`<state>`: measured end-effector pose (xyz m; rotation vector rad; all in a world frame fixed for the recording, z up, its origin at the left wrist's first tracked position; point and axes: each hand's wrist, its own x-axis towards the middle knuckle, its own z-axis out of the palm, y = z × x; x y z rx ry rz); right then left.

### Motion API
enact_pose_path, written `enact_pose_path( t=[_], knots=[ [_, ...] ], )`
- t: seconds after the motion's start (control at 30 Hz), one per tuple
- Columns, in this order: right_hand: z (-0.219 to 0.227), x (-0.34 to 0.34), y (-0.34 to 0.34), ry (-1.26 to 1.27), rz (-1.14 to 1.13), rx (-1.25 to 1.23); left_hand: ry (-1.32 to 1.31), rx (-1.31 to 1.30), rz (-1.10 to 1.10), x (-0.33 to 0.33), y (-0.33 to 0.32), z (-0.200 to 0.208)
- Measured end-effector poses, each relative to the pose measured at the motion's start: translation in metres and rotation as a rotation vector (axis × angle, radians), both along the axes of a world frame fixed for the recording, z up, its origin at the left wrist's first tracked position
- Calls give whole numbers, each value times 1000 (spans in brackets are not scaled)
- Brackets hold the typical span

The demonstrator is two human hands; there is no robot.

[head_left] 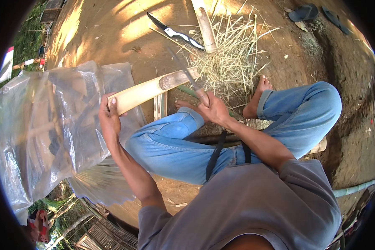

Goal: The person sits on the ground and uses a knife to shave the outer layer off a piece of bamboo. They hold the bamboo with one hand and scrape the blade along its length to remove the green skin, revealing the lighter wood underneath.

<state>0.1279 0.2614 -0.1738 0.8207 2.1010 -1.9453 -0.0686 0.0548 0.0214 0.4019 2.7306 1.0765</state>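
Observation:
My left hand (109,113) grips the near end of a pale split bamboo piece (139,92), thumb on top. The piece slants up to the right, and its far part has a darker, hollowed inner face. My right hand (215,109) is closed around the wooden handle of a knife (182,66). Its narrow dark blade points up and to the left, crossing the bamboo near the far end; whether it touches the bamboo I cannot tell. Thin bamboo shavings (237,52) lie heaped on the ground just beyond my right hand.
A saw (177,35) with a black-and-white handle lies beside another split bamboo piece (205,31) at the heap. Clear plastic sheeting (37,129) covers things on the left. Sandals (303,13) sit at far right. My bent, jeans-clad legs (298,106) frame the working area.

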Motion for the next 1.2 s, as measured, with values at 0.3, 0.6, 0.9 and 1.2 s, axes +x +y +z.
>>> enact_pose_path(
  t=[0.3,0.6,0.9,1.2],
  knots=[
    [-22,-5,-5,116,108,137,103,-38,-55,12,-1,-2],
    [-72,0,0,98,61,266,91,-23,-8,8,-8,-8],
    [-125,6,13,-82,-32,344,91,-15,-42,5,-7,-5],
    [-100,0,13,48,67,329,86,2,-12,5,-16,-10]
  ],
)
